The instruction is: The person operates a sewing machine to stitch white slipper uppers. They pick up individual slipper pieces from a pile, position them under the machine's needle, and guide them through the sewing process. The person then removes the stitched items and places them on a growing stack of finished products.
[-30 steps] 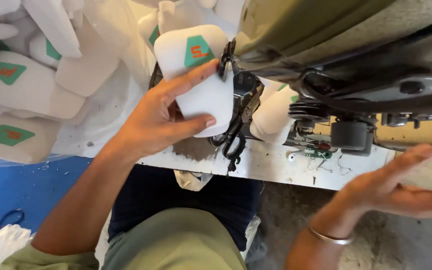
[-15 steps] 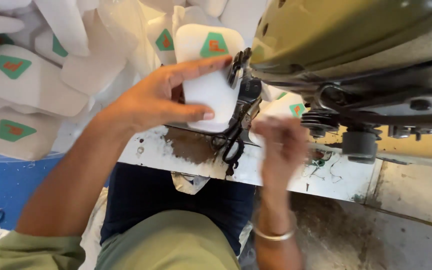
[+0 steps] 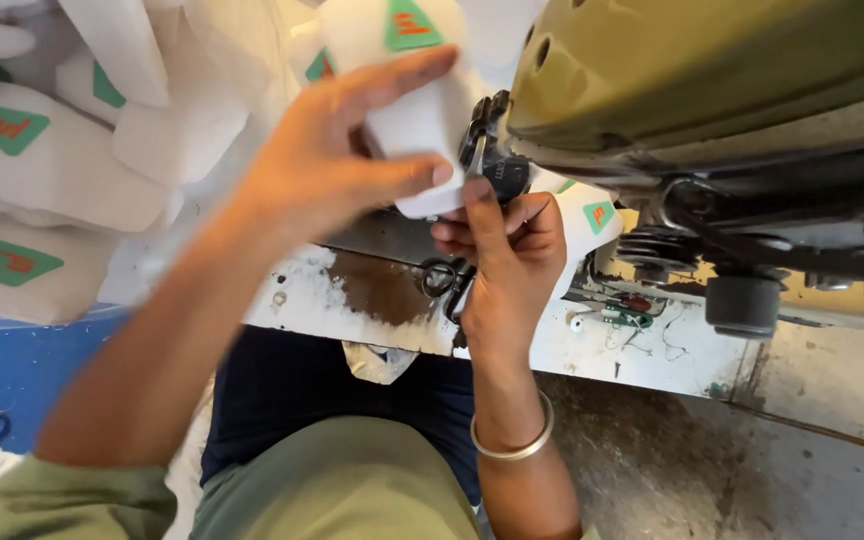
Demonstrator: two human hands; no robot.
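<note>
While both hands work at the machine's needle area:
Left hand [image 3: 337, 165]: fingers and thumb pinching a white fabric piece with a green triangular patch [image 3: 414, 95], held against the olive-green sewing machine [image 3: 712, 70].
Right hand [image 3: 502, 255]: curled just below the piece, beside the black presser mechanism [image 3: 497, 165]; grip cannot be told.
Far left: pile of similar white patched pieces [image 3: 42, 170].

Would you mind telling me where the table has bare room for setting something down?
Bare patches: the worn white table edge left of the scissors, and the stretch below the spring. Crowded: the white pieces piled left, and where left hand and right hand meet at the machine head.
</note>
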